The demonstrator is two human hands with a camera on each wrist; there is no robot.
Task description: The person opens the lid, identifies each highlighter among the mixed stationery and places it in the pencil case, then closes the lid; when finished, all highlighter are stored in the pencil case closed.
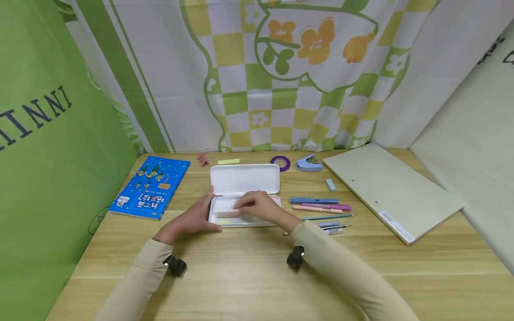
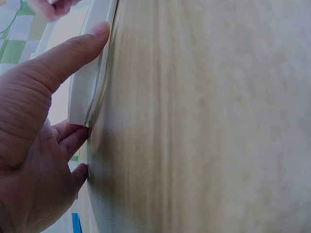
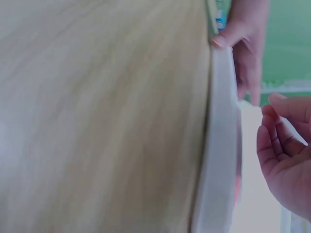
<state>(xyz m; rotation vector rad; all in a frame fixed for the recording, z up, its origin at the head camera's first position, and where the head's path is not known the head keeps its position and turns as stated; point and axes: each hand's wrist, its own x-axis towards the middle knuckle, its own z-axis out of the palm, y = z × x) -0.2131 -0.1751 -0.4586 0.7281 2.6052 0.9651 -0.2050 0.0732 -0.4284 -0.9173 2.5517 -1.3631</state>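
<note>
pencil case (image 1: 245,178) lid up, pens inside, blurred | left hand (image 1: 196,217) braces its end, fingers straight | right hand (image 1: 259,206) relaxed over tray

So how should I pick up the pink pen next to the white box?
Probably pinch the pink pen around its middle, coming straight down from above. It lies flat, with the blue pen and purple pen close beside it, so the sides look crowded.

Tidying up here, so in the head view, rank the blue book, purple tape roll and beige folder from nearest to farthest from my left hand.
From the left hand:
1. Blue book, at its left.
2. Purple tape roll, back centre.
3. Beige folder, far right.
</note>
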